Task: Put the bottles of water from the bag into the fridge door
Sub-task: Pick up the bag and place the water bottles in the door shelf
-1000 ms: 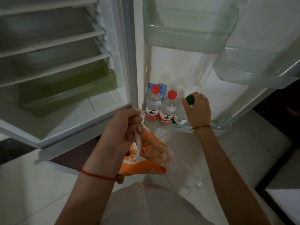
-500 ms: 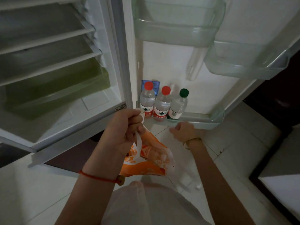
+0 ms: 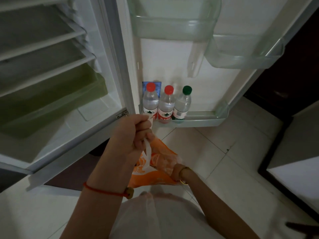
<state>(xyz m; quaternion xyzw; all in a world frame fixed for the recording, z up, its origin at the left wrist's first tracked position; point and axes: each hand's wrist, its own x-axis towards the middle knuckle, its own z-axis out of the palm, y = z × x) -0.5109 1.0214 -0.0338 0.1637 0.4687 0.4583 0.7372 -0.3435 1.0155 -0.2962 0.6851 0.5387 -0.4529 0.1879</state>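
The fridge's main compartment stands open at the left, with white wire-edged shelves [image 3: 43,47] stacked one above another and a green-tinted crisper drawer [image 3: 51,100] below them. A blue card [image 3: 159,84] is stuck low on the door's inner wall. The floor [image 3: 215,152] is laid with pale square tiles with thin grout lines. A dark mat [image 3: 76,175] lies on the floor under the fridge's lower edge. At the right stands a piece of dark furniture [image 3: 284,80], and nearer, a white-topped unit with a dark frame [image 3: 296,180].
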